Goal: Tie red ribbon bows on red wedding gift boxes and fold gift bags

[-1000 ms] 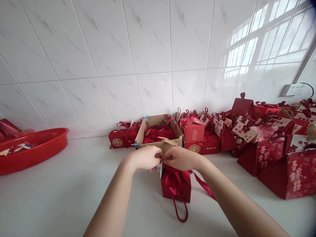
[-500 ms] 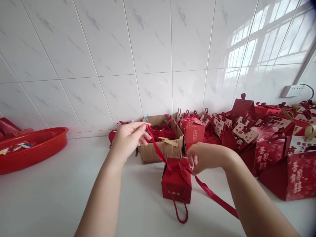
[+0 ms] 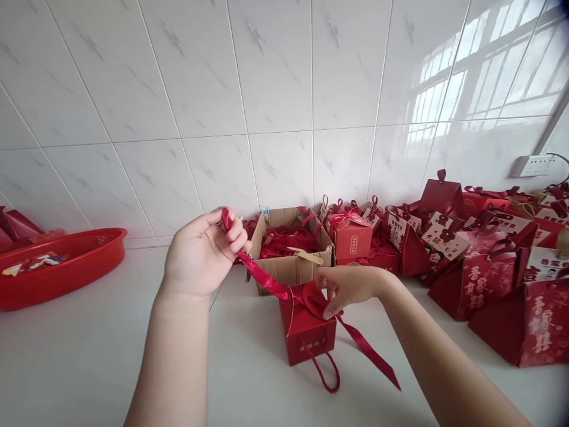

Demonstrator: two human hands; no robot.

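Small red box (image 3: 309, 332) on table (image 3: 249, 367), just in front of cardboard carton (image 3: 293, 273). Left hand (image 3: 204, 249) raised, palm showing, fingers curled, pinching red ribbon (image 3: 264, 280) running taut to box top. Right hand (image 3: 351, 287) reaches in low from the right, fingers bent down at box top; can't tell if pinching. Gold characters on box front, too small to read. Bag (image 3: 544, 320) far right reads 吾家有囍.
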